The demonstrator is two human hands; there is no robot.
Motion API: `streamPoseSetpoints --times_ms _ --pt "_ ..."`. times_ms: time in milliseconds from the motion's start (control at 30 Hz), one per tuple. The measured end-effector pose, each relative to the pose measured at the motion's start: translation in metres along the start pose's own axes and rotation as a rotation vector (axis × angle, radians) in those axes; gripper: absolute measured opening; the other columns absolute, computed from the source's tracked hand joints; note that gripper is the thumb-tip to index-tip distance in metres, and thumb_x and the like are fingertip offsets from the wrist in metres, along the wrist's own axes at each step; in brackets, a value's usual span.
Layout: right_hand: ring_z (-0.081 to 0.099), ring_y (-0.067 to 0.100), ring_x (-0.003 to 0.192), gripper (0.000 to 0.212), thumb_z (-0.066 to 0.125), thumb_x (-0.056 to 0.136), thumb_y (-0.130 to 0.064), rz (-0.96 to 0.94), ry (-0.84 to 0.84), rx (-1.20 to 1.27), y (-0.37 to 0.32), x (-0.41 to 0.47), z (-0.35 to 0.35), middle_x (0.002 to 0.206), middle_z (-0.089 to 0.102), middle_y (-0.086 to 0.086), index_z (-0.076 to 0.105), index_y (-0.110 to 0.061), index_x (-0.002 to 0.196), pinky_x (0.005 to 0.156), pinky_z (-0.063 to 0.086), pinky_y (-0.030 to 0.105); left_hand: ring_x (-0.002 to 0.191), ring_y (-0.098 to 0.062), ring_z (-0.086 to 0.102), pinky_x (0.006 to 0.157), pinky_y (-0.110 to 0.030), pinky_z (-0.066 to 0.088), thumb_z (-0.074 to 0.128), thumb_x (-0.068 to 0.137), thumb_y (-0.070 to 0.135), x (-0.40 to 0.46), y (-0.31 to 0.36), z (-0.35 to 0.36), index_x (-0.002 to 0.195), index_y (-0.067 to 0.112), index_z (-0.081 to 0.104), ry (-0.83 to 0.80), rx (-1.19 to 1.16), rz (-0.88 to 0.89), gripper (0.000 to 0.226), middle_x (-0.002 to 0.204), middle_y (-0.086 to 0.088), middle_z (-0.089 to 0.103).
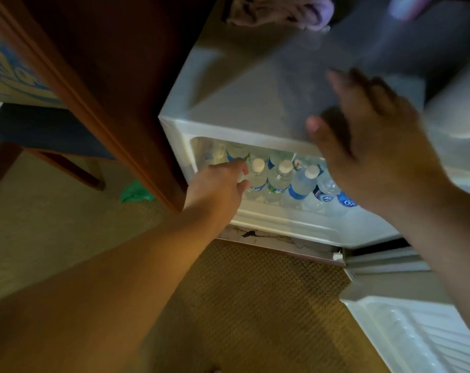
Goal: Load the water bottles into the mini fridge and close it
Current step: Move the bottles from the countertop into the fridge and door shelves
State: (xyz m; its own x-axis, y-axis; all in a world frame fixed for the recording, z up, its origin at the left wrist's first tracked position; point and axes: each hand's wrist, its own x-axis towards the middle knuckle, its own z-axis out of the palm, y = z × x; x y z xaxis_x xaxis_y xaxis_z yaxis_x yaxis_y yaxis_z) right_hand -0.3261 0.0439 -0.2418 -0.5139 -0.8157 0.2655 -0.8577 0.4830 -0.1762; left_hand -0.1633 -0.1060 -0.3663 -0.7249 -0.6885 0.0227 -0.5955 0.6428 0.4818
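Fridge [228, 114]: door [417, 332] open for loading. Bottles [282, 179]: upright, packed in rows. Left hand [217, 184]: curled round a bottle, seating it. Right hand [368, 146]: fingers spread, bracing fridge top.

— Can we read anything on the bottles [301, 181] in the fridge [228, 103]?
— We see blue labels with white marks, too blurred to make out.
— And the box [10, 74] at far left?
— Blue print, but we cannot read it.
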Motion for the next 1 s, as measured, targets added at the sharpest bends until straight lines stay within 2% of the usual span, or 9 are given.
streamPoseSetpoints --times_ms 133,333,500,700,767,867,900,967,1000 --pt "0.029 0.035 0.152 0.070 0.013 0.103 -0.062 -0.024 0.005 -0.175 0.003 -0.003 0.011 0.163 0.036 0.013 0.037 -0.023 0.156 0.119 0.025 0.055 0.084 -0.018 0.066 0.068 -0.029 0.054 0.063 0.100 0.036 0.027 -0.002 0.015 0.117 0.032 0.064 -0.019 -0.044 -0.177 0.017 0.108 -0.001 0.073" --pt "0.035 0.036 0.149 0.068 0.017 0.103 -0.061 -0.005 0.050 -0.154 0.002 -0.001 0.015 0.161 0.039 0.015 0.042 -0.023 0.154 0.117 0.029 0.056 0.081 -0.014 0.061 0.069 -0.020 0.040 0.066 0.098 0.028 0.051 -0.018 0.040 0.113 0.030 0.068 0.054 -0.061 -0.161 0.015 0.106 0.001 0.074" --pt "0.035 0.036 0.149 0.068 0.018 0.103 -0.061 -0.002 0.043 -0.158 0.002 -0.001 0.013 0.162 0.038 0.017 0.041 -0.023 0.155 0.117 0.027 0.056 0.082 -0.011 0.051 0.077 -0.022 0.034 0.058 0.102 0.034 0.072 -0.030 0.057 0.118 0.028 0.069 0.041 0.058 -0.137 0.020 0.102 0.001 0.071" --pt "0.029 0.035 0.152 0.070 0.015 0.101 -0.062 0.004 -0.009 -0.147 0.000 0.000 0.010 0.165 0.033 0.015 0.036 -0.026 0.157 0.120 0.023 0.056 0.081 -0.013 0.055 0.068 -0.024 0.039 0.058 0.103 0.033 0.081 -0.033 0.070 0.115 0.032 0.065 -0.001 0.071 -0.227 0.014 0.096 0.003 0.055" --pt "0.027 0.034 0.153 0.071 0.013 0.100 -0.063 0.011 -0.020 -0.142 0.000 0.001 0.009 0.166 0.031 0.014 0.035 -0.027 0.157 0.120 0.022 0.056 0.068 -0.003 0.047 0.060 -0.018 0.032 0.060 0.102 0.030 0.081 -0.032 0.071 0.102 0.036 0.060 -0.004 0.039 -0.267 0.006 0.090 0.006 0.052" --pt "0.025 0.033 0.154 0.072 0.012 0.098 -0.064 0.020 -0.029 -0.127 0.000 0.001 0.009 0.166 0.030 0.013 0.034 -0.029 0.158 0.121 0.021 0.056 0.059 -0.001 0.028 0.050 -0.017 0.018 0.057 0.104 0.035 0.082 -0.031 0.077 0.090 0.028 0.039 0.018 0.158 -0.274 0.024 0.071 0.005 0.032" --pt "0.025 0.033 0.153 0.072 0.013 0.099 -0.064 0.020 -0.031 -0.127 0.000 0.001 0.009 0.166 0.030 0.013 0.034 -0.029 0.158 0.120 0.021 0.056 0.058 -0.005 0.031 0.051 -0.017 0.020 0.057 0.104 0.035 0.080 -0.027 0.073 0.092 0.026 0.042 -0.002 0.181 -0.272 0.021 0.071 0.004 0.033" --pt "0.026 0.033 0.153 0.070 0.014 0.099 -0.063 0.020 -0.039 -0.132 0.000 0.001 0.009 0.166 0.030 0.012 0.033 -0.030 0.158 0.120 0.022 0.056 0.071 -0.017 0.055 0.064 -0.018 0.037 0.061 0.101 0.027 0.084 -0.025 0.075 0.105 0.020 0.064 -0.051 0.319 -0.139 0.008 0.083 -0.003 0.055" --pt "0.026 0.033 0.153 0.070 0.014 0.099 -0.063 0.019 -0.043 -0.135 0.000 0.002 0.009 0.166 0.030 0.011 0.032 -0.030 0.158 0.120 0.022 0.056 0.079 -0.022 0.061 0.067 -0.023 0.039 0.062 0.099 0.022 0.086 -0.027 0.074 0.112 0.013 0.070 -0.052 0.282 -0.144 0.018 0.092 -0.008 0.064"
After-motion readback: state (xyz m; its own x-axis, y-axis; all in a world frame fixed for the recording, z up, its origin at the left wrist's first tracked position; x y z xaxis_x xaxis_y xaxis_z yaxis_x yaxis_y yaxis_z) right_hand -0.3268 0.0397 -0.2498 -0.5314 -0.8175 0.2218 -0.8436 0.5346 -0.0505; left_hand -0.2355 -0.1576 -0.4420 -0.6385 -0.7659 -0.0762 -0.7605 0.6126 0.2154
